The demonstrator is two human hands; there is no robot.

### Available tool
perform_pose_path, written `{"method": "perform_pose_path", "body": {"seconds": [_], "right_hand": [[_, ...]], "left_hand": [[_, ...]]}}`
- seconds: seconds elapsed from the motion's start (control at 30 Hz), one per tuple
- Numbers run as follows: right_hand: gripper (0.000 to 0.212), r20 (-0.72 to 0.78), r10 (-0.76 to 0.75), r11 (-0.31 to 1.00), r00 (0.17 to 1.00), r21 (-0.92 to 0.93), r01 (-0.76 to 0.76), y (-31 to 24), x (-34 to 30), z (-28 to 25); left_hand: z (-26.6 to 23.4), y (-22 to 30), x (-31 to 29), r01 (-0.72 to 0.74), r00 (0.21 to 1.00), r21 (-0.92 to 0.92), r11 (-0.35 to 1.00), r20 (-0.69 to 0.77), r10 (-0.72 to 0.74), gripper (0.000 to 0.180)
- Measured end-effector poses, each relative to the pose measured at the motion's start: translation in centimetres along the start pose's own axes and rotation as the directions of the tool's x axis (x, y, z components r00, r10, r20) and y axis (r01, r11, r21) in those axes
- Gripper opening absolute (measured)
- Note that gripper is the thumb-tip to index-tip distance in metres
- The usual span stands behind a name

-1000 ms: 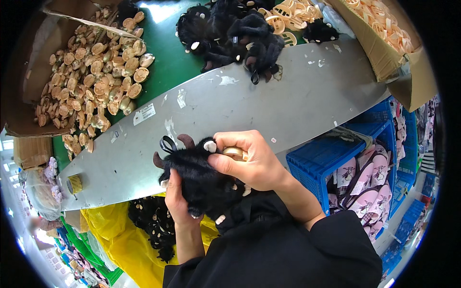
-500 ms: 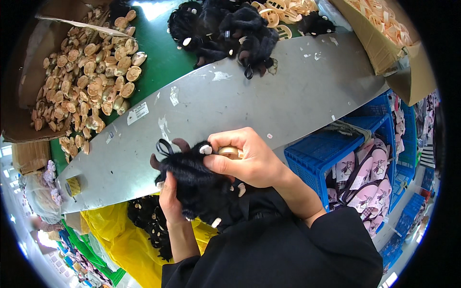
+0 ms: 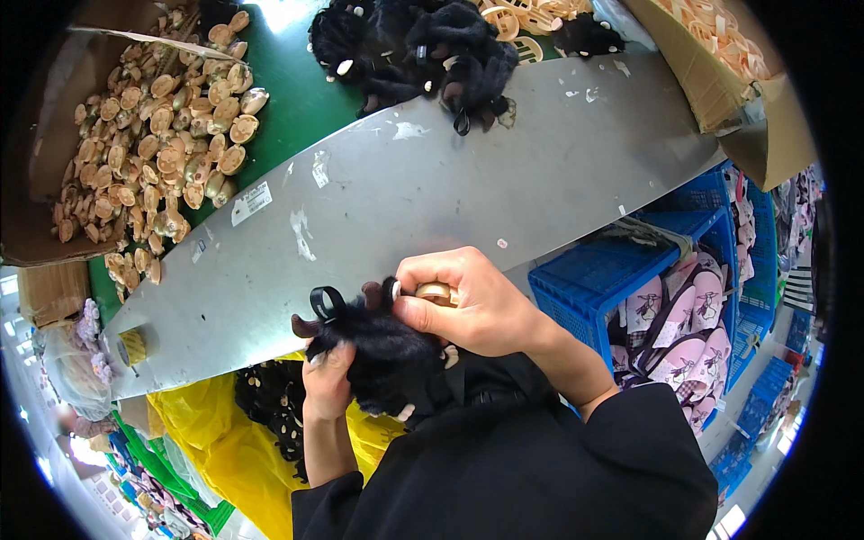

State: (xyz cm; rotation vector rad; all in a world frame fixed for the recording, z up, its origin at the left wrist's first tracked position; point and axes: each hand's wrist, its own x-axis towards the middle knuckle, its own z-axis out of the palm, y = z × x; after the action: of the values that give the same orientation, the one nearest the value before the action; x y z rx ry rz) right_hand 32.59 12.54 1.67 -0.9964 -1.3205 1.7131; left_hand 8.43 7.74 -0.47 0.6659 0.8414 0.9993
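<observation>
A black furry plush toy skin (image 3: 382,351) with brown horns, white tips and a black ribbon loop is between my hands, just past the table's near edge. My left hand (image 3: 328,382) grips its left side, thumb on the fur below a horn. My right hand (image 3: 477,306) pinches the toy's upper right part beside a white tip between thumb and forefinger. A small round gold plastic piece (image 3: 436,292) shows inside the curl of that same hand; its lower part is hidden. The toy's underside and my left fingers behind it are out of sight.
A box of gold and tan plastic pieces (image 3: 162,148) spills at left. Black plush skins (image 3: 432,54) lie at the far side of the metal table (image 3: 432,189). Tape (image 3: 132,347) sits at its left end. Blue crates (image 3: 576,288) with pink slippers stand right; a yellow bag (image 3: 211,441) hangs below.
My left hand has shifted up along the toy, its thumb now nearer the horns. The toy has turned and bunched slightly, and its ribbon loop stands more open. My right hand keeps its pinch.
</observation>
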Motion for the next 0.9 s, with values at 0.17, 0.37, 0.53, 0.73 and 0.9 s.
{"method": "perform_pose_path", "body": {"seconds": [0.17, 0.37, 0.53, 0.73, 0.9], "right_hand": [[0.016, -0.028, 0.126, 0.984, 0.992, 0.128, -0.122, -0.1, 0.0, 0.1], [0.017, 0.077, 0.096, 0.995, 0.992, 0.004, -0.096, 0.7, 0.2, 0.2], [0.016, -0.024, 0.129, 0.987, 0.991, 0.099, -0.126, 0.6, -0.1, 0.8], [0.017, -0.355, -0.129, 0.952, 0.926, 0.215, 0.216, 0.6, -1.1, 1.8], [0.031, -0.290, -0.293, 0.862, 0.911, 0.331, 0.383, -0.2, -2.0, 3.5]], "left_hand": [[1.0, 1.0, 0.2, -0.017, 1.000, 0.099, 0.995, 0.022, 0.015, 0.037], [1.8, 1.7, -0.2, 0.018, 0.995, 0.237, 0.971, 0.096, -0.042, 0.045], [2.8, 2.2, 1.1, -0.139, 0.953, 0.421, 0.897, 0.304, 0.005, 0.066], [5.6, 0.9, 1.3, -0.128, 0.925, 0.166, 0.978, -0.336, 0.178, 0.046], [6.8, 1.0, 1.9, -0.166, 0.929, 0.019, 0.986, -0.333, 0.163, 0.044]]}}
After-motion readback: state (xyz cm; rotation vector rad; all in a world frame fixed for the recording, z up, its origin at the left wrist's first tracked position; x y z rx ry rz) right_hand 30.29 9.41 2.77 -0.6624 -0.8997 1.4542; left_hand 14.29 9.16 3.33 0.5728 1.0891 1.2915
